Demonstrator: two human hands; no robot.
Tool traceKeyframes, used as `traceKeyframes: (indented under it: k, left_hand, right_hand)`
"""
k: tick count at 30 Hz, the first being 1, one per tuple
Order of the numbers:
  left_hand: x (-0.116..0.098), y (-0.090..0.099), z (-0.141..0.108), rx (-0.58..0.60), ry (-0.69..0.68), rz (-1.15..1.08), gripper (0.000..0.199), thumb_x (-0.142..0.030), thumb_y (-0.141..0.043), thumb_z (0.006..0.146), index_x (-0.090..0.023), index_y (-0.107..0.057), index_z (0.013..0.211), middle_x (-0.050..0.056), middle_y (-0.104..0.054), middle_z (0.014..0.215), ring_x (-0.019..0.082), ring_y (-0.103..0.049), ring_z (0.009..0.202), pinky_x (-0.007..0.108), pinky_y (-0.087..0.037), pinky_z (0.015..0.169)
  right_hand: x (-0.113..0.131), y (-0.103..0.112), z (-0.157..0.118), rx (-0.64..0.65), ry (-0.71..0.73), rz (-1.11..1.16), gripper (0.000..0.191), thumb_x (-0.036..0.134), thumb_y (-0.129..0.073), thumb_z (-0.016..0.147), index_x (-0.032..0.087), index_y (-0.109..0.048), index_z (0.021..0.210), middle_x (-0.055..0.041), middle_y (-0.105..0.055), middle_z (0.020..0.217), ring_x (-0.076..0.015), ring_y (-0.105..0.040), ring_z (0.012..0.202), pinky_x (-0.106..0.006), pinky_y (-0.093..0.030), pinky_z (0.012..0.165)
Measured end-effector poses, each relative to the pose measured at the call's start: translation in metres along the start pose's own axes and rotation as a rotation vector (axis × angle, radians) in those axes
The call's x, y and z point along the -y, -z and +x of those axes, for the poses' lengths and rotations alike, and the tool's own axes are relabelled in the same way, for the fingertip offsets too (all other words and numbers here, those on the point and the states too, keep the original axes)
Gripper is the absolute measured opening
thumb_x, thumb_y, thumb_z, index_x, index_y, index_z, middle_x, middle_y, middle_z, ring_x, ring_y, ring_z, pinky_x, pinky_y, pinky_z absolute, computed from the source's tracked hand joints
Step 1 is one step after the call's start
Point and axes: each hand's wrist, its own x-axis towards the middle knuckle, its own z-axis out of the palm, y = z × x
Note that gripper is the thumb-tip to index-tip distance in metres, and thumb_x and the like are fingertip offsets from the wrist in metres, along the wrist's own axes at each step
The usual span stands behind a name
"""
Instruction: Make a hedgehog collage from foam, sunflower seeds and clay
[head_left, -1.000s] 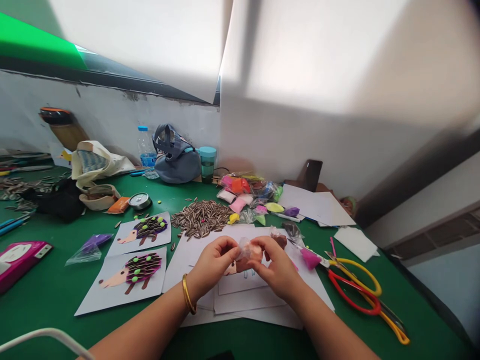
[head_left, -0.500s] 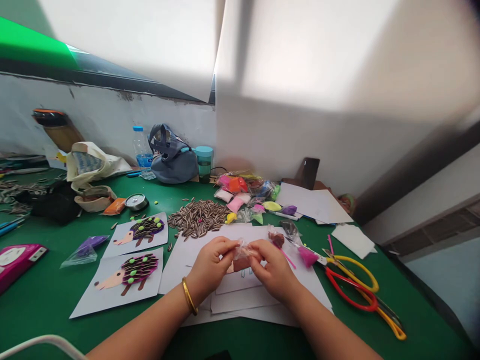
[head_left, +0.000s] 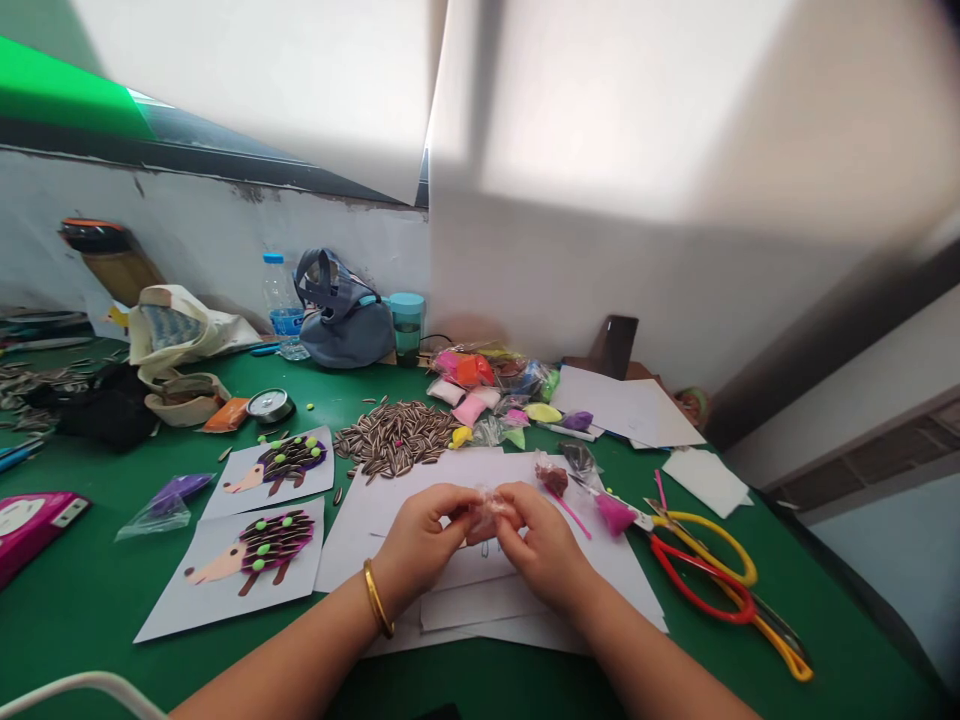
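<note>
Just below the middle of the frame, a crinkled clear plastic packet [head_left: 492, 503] is held up over the sheets, with a pinkish tint showing through. The left hand [head_left: 429, 532], on the frame's left with a gold bangle [head_left: 377, 598] at its wrist, pinches the packet's left side between thumb and curled fingers; the right hand [head_left: 541, 545] grips the other side the same way, the two sets of fingertips nearly meeting. What the packet contains is hard to make out, since the fingers cover much of it.

Beneath the hands lie overlapping white sheets [head_left: 502, 605], a bit of drawn line visible on one. Just right of the right hand sit a wrapped brown lump [head_left: 553, 480] and a thin pink stick [head_left: 574, 515]; farther right are a bright pink piece [head_left: 616, 514] and red and yellow scissor handles [head_left: 747, 606]. Above the left hand, striped seeds [head_left: 394, 437] form a heap. At left centre, two hedgehog cards [head_left: 169, 605] carry dark spines and green dots.
</note>
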Motion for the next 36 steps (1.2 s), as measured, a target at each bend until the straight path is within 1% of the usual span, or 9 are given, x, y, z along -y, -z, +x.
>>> traceKeyframes:
  k: [4,8,14,21,25,28,31,34,36]
  left_hand:
    - [-0.005,0.004,0.001,0.027,-0.066,0.044,0.012,-0.022,-0.06,0.087,-0.023,-0.072,0.088,0.002,-0.073,0.085,0.016,-0.065,0.08,0.029,-0.051,0.076]
    - [-0.008,0.002,0.001,0.021,0.016,0.058,0.008,-0.027,-0.066,0.083,-0.021,-0.07,0.079,0.001,-0.069,0.076,0.015,-0.063,0.073,0.027,-0.05,0.069]
    - [-0.007,0.0,0.0,0.03,0.081,0.043,0.003,-0.019,-0.067,0.079,-0.022,-0.068,0.08,-0.001,-0.069,0.077,0.015,-0.063,0.072,0.027,-0.05,0.07]
    - [-0.002,0.001,0.003,0.035,0.005,0.042,0.004,-0.023,-0.065,0.081,-0.021,-0.068,0.082,0.001,-0.07,0.081,0.016,-0.064,0.077,0.029,-0.051,0.074]
    - [-0.003,0.0,0.002,0.059,-0.007,0.026,0.009,-0.023,-0.063,0.083,-0.023,-0.071,0.087,0.001,-0.073,0.085,0.016,-0.066,0.079,0.029,-0.052,0.076]
    - [-0.005,0.0,0.0,0.081,-0.011,0.004,0.018,-0.02,-0.058,0.085,-0.024,-0.071,0.095,0.002,-0.074,0.094,0.017,-0.067,0.087,0.031,-0.053,0.083]
    - [-0.005,0.002,0.001,0.012,0.02,-0.009,0.022,-0.019,-0.055,0.085,-0.023,-0.07,0.101,0.003,-0.073,0.098,0.018,-0.067,0.09,0.032,-0.054,0.084]
    - [-0.001,0.006,0.004,-0.069,0.052,0.001,0.02,-0.023,-0.055,0.086,-0.022,-0.069,0.101,0.005,-0.072,0.099,0.018,-0.067,0.088,0.032,-0.055,0.079]
    - [0.003,0.009,0.006,-0.094,0.061,0.03,0.018,-0.024,-0.056,0.087,-0.021,-0.069,0.099,0.004,-0.071,0.098,0.018,-0.067,0.089,0.031,-0.055,0.079]
  right_hand:
    - [-0.001,0.001,0.002,0.068,0.076,-0.008,0.027,0.019,-0.045,0.093,0.023,-0.057,0.116,-0.0077,-0.063,0.105,-0.0212,-0.058,0.098,-0.036,-0.05,0.086]
    - [0.005,-0.002,0.001,0.161,0.09,0.004,0.04,0.015,-0.043,0.093,0.021,-0.049,0.132,-0.0106,-0.059,0.117,-0.0221,-0.056,0.109,-0.04,-0.049,0.095]
    - [0.014,-0.008,-0.001,0.231,0.073,0.017,0.052,0.006,-0.045,0.085,0.019,-0.044,0.136,-0.0113,-0.055,0.126,-0.0221,-0.051,0.118,-0.041,-0.045,0.103]
    - [0.003,-0.005,0.002,0.167,0.005,-0.045,0.045,0.018,-0.06,0.087,0.024,-0.049,0.13,-0.0075,-0.061,0.112,-0.023,-0.057,0.103,-0.039,-0.049,0.089]
    - [0.003,-0.001,0.003,0.17,0.019,-0.126,0.018,0.022,-0.054,0.092,0.024,-0.062,0.109,-0.0045,-0.061,0.093,-0.0201,-0.058,0.087,-0.031,-0.049,0.074]
    - [0.003,0.009,0.008,0.138,0.063,-0.181,0.022,0.02,-0.045,0.096,0.023,-0.067,0.098,-0.0045,-0.06,0.088,-0.0186,-0.057,0.081,-0.029,-0.047,0.07]
    - [-0.005,0.03,0.02,0.014,0.057,-0.354,0.027,0.016,-0.044,0.094,0.023,-0.068,0.102,-0.0069,-0.063,0.093,-0.021,-0.057,0.088,-0.032,-0.045,0.079]
    - [-0.023,0.055,0.038,-0.09,-0.078,-0.635,0.034,0.02,-0.045,0.094,0.019,-0.06,0.124,-0.0105,-0.065,0.104,-0.0264,-0.055,0.101,-0.038,-0.041,0.088]
    - [-0.038,0.068,0.048,-0.074,-0.208,-0.762,0.037,0.02,-0.045,0.093,0.019,-0.057,0.128,-0.0111,-0.066,0.108,-0.0273,-0.055,0.103,-0.039,-0.039,0.088]
